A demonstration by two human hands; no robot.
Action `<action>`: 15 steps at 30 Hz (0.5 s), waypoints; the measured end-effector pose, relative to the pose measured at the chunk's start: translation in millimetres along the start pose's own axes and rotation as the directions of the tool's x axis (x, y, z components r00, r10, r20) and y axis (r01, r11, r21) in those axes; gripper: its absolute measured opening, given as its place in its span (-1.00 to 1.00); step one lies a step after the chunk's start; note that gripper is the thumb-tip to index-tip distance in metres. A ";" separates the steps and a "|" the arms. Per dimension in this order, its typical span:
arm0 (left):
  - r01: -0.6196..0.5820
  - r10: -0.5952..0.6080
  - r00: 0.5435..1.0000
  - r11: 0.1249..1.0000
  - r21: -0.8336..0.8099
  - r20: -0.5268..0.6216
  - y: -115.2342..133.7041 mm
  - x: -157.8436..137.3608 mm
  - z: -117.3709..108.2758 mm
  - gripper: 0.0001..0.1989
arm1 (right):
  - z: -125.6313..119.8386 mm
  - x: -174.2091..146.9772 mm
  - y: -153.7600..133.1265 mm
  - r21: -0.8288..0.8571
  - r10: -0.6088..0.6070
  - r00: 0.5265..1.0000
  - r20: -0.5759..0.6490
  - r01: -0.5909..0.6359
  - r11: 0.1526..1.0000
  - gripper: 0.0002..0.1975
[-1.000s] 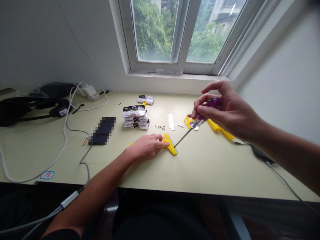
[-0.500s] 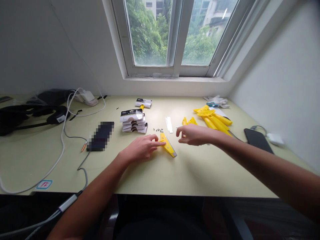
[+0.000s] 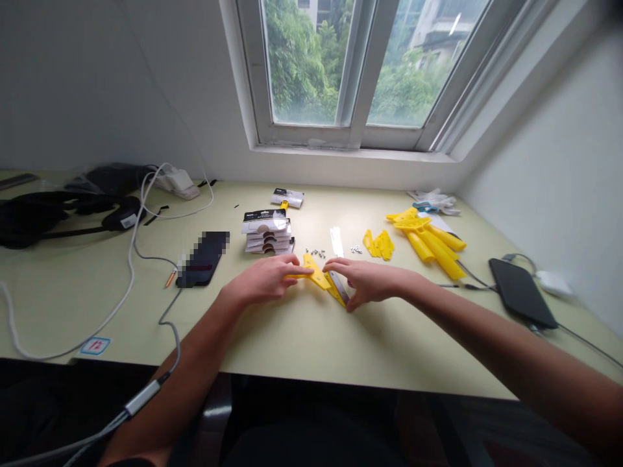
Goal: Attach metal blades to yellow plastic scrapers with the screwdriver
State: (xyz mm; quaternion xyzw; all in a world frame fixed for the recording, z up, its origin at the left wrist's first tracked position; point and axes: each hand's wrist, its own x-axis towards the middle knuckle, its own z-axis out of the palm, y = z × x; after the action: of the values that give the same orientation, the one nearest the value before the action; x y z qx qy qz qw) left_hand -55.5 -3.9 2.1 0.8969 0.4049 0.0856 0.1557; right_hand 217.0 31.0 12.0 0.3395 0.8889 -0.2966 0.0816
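Holding blade (image 3: 337, 289), right fingers (image 3: 341, 266) (spread); left fingers (image 3: 294, 270) grasp scraper (image 3: 318, 280).

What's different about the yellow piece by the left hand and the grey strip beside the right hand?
Colour: the yellow piece is bright yellow, while the grey strip is dull grey.
Shape: the yellow piece looks broader; the grey strip is narrow.
Hands: the left hand has a finger on the yellow piece, while the right hand spans the grey strip.
Both slant the same way.
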 end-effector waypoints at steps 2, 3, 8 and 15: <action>-0.003 0.003 1.000 1.000 0.003 -0.002 -0.1 0.0 0.9 -0.60 | -0.3 -1.8 1.2 -0.012 0.003 1.000 -0.006 -0.003 1.000 -0.09; -0.003 0.003 1.000 1.000 0.004 -0.003 -0.2 0.1 1.2 -0.59 | -1.8 -4.0 1.2 -0.012 0.011 1.000 -0.007 -0.011 1.000 -0.08; -0.002 0.002 1.000 1.000 0.006 -0.002 0.3 1.2 1.4 -0.58 | -28.9 -11.4 4.8 0.005 0.098 0.992 -0.075 -0.098 0.995 -0.06; -0.005 0.006 1.000 1.000 0.028 -0.008 5.0 2.6 4.5 -0.59 | -68.3 39.8 35.1 -0.117 0.200 0.968 -0.152 -0.219 0.969 0.00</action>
State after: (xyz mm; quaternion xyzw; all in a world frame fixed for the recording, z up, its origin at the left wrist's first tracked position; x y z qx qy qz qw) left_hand -49.0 -6.0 -0.3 0.8998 0.4042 0.0839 0.1412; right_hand 213.7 113.7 37.0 0.4451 0.8693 -0.2021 0.0730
